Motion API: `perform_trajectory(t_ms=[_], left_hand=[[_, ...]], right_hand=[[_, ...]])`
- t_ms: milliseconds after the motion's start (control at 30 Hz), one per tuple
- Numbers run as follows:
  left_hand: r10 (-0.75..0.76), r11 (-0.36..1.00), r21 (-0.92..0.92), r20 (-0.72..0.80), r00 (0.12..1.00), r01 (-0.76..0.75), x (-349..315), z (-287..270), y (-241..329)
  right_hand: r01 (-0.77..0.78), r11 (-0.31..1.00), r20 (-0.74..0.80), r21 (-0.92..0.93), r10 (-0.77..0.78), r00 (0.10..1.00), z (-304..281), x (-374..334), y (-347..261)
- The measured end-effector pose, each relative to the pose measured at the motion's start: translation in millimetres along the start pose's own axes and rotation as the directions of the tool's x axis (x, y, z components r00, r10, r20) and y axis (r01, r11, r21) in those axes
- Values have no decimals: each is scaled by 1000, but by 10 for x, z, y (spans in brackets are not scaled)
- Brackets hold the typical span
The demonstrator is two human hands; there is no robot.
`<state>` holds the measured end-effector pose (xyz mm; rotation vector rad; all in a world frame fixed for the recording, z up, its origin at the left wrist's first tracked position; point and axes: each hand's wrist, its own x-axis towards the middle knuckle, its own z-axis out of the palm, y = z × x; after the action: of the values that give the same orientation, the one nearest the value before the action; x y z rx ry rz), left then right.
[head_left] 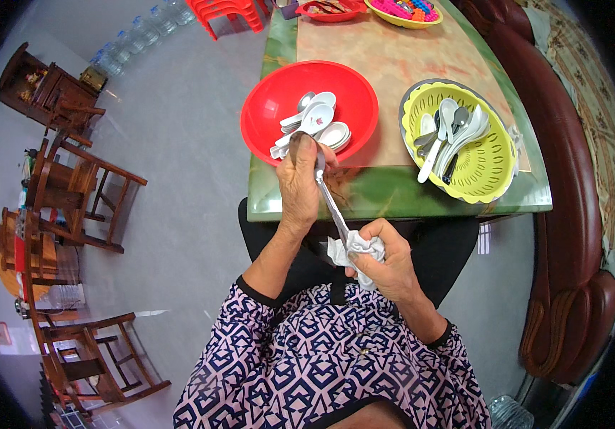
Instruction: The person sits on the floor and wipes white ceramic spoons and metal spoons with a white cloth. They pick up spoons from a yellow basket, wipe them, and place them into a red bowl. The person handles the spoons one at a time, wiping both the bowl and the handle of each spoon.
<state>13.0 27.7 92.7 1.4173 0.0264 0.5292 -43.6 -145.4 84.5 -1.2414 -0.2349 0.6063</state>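
Before the bench's (393, 191) near edge, a person holds a long-handled metal spoon (330, 203) aslant in both hands. The left hand's (298, 187) fingers close round its upper end, thumb pressed along it; this hand overlaps the near rim of a red basin (354, 89) in view, and contact cannot be told. Beyond the bench edge, toward the lap, the right hand's (389, 263) fingers pinch a crumpled white cloth (366, 250) around the spoon's lower end. White spoons (318, 119) lie inside the basin. A yellow-green basket (490, 175) of cutlery (454, 136) stands to the right, reaching over the green border. Between basin and basket runs an open strip of tan top; leftward, grey floor (179, 157) spreads toward wooden chairs (100, 365).
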Motion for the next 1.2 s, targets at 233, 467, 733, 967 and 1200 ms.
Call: perform_trajectory(t_ms=[233, 467, 733, 967, 1200], left_hand=[[-273, 959, -50, 81, 959, 277, -189, -45, 51], [-332, 943, -17, 66, 941, 333, -304, -22, 68], [-354, 932, -87, -7, 935, 352, -210, -99, -52], [-411, 910, -48, 7, 912, 411, -362, 140, -38], [-401, 916, 1, 35, 916, 401, -373, 126, -58]], right_hand=[[123, 992, -107, 10, -121, 987, -38, 137, -19], [128, 984, -81, -122, -139, 987, -33, 186, -1], [65, 994, -235, -83, -83, 968, -193, 92, 49], [184, 972, -123, -148, -203, 971, -46, 339, 92], [193, 960, -146, -202, -225, 963, -33, 280, 118]])
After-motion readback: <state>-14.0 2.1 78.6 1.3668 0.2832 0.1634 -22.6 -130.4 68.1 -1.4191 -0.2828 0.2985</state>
